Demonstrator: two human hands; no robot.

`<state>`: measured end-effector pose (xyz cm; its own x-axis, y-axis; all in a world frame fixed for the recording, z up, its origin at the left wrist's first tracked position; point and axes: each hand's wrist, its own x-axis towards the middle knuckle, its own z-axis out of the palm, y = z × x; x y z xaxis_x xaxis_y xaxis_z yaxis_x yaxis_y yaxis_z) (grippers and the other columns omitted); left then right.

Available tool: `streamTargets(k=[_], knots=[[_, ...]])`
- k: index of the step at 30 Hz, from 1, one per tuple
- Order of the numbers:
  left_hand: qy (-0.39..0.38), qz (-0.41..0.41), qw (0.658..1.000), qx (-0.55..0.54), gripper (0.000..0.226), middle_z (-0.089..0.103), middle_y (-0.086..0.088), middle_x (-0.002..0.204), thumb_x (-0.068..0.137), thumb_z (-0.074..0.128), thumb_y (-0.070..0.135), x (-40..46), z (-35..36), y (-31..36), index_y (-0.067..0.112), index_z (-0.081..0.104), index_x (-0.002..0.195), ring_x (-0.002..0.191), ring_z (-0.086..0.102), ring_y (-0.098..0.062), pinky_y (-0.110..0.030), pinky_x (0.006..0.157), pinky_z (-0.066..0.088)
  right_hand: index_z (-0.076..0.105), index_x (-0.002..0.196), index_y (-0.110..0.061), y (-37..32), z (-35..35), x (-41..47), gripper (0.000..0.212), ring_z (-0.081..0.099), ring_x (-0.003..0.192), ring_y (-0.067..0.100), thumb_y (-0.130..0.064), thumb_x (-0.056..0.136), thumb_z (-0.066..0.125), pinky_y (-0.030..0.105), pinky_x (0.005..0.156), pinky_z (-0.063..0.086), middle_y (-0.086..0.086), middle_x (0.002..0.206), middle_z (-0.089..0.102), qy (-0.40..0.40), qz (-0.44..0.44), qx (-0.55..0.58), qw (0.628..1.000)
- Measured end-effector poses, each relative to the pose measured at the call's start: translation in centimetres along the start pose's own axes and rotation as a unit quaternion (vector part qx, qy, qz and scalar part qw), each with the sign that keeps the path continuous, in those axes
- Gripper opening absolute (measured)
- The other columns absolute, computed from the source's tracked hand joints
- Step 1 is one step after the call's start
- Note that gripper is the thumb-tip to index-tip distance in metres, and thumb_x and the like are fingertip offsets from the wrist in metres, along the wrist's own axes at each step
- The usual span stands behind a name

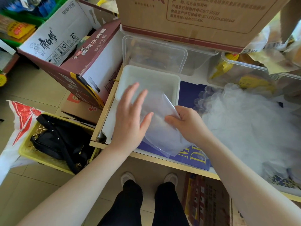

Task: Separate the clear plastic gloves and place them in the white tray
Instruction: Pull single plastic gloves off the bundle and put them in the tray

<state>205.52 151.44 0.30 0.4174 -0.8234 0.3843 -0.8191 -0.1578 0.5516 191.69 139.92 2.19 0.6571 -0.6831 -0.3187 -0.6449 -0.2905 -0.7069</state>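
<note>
A clear plastic glove (162,134) hangs over the near rim of the white tray (127,74), reaching down to the counter's front edge. My right hand (185,123) pinches its upper part between thumb and fingers. Spread flat with fingers apart, my left hand (130,116) rests against the glove's left side, thumb tip close to the right thumb. A big heap of clear gloves (247,121) lies to the right on a blue sheet (189,93). Whether gloves lie inside the tray is hard to tell.
Clear plastic boxes (154,53) stand behind the tray under a large cardboard carton (195,17). Open cartons (68,51) crowd the left. A yellow basket (32,154) holding a black bag (58,139) sits on the floor at lower left. Another clear container with yellow packets (244,75) sits at back right.
</note>
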Motion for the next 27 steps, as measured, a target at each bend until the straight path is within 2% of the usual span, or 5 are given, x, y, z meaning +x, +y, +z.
streamTargets(k=[5, 12, 20, 24, 27], knots=[[-0.188, -0.158, 0.951, -0.187, 0.057, 0.029, 0.017, 0.138, 0.094, 0.050, 0.030, 0.2, -0.1, 0.1, 0.018, 0.026, 0.145, 0.124, 0.022, 0.009, 0.008, 0.094, 0.015, 0.046, 0.065, -0.015, -1.5, 0.6, 0.0, 0.028, 0.039, 0.059, 0.021, -0.024, 0.089, 0.058, 0.027, 0.053, 0.029, 0.001, 0.058, 0.047, -0.054, -0.055, -0.056, 0.995], [-0.182, -0.273, 0.883, -0.336, 0.010, 0.069, -0.001, 0.088, 0.092, 0.056, 0.022, 2.2, -1.6, -2.1, 0.017, 0.065, 0.093, 0.083, 0.064, -0.009, -0.026, 0.074, 0.051, 0.052, 0.067, -0.010, -2.6, 0.8, 1.7, 0.026, 0.034, 0.059, 0.019, -0.024, 0.086, 0.064, 0.029, 0.054, 0.028, 0.002, 0.059, 0.045, -0.060, -0.090, -0.066, 0.992], [-0.070, -0.404, 0.838, -0.360, 0.019, 0.067, 0.001, 0.075, 0.091, 0.059, 0.025, 8.2, -0.3, -6.6, 0.016, 0.064, 0.076, 0.065, 0.063, -0.010, -0.020, 0.060, 0.049, 0.063, 0.091, -0.009, -1.4, 0.8, 6.2, 0.005, 0.065, 0.070, 0.017, -0.007, 0.087, 0.061, 0.032, 0.064, 0.052, 0.005, 0.082, 0.067, 0.034, 0.120, 0.419, 0.900], [-0.102, -0.404, 0.879, -0.230, 0.032, 0.053, -0.013, 0.073, 0.093, 0.053, 0.034, 10.8, 2.3, -7.8, 0.008, 0.054, 0.076, 0.070, 0.049, -0.022, -0.030, 0.060, 0.034, 0.063, 0.094, -0.017, -1.3, 1.4, 10.5, 0.011, 0.055, 0.076, 0.022, -0.017, 0.088, 0.054, 0.026, 0.058, 0.039, 0.004, 0.084, 0.060, 0.152, 0.132, 0.128, 0.971], [-0.197, -0.340, 0.917, -0.065, 0.037, 0.057, -0.017, 0.116, 0.094, 0.051, 0.031, 11.8, 2.8, -7.5, 0.004, 0.049, 0.119, 0.104, 0.054, -0.032, -0.033, 0.074, 0.039, 0.058, 0.106, -0.012, -1.8, 1.9, 12.1, 0.022, 0.047, 0.076, 0.025, -0.016, 0.092, 0.042, 0.027, 0.057, 0.031, 0.006, 0.089, 0.053, 0.190, 0.146, 0.012, 0.971]])
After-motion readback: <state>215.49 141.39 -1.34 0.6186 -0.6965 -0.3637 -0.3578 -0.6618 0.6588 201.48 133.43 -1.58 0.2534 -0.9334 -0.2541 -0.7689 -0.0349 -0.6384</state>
